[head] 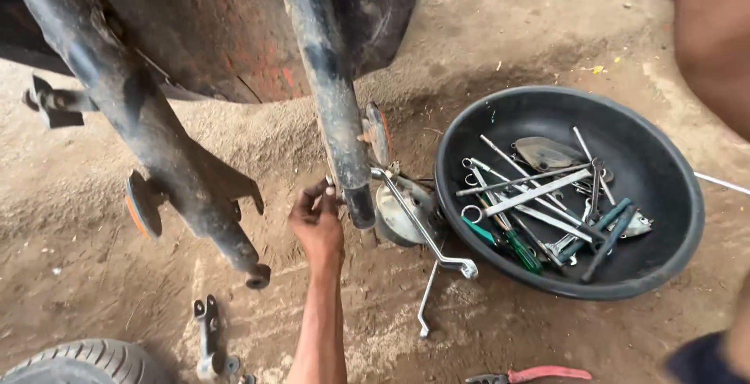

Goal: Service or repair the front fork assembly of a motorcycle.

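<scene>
you have a matt, grimy metal fork leg [332,95], shiny steel wrenches [539,192] in a smooth black plastic basin [664,165], and rough, dusty ground [78,259] underneath.

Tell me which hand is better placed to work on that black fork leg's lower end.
Left: the left hand touches the fork leg at its lower end, while no right hand shows near it.

No packages, no labels, no signs, no screens in view
</scene>
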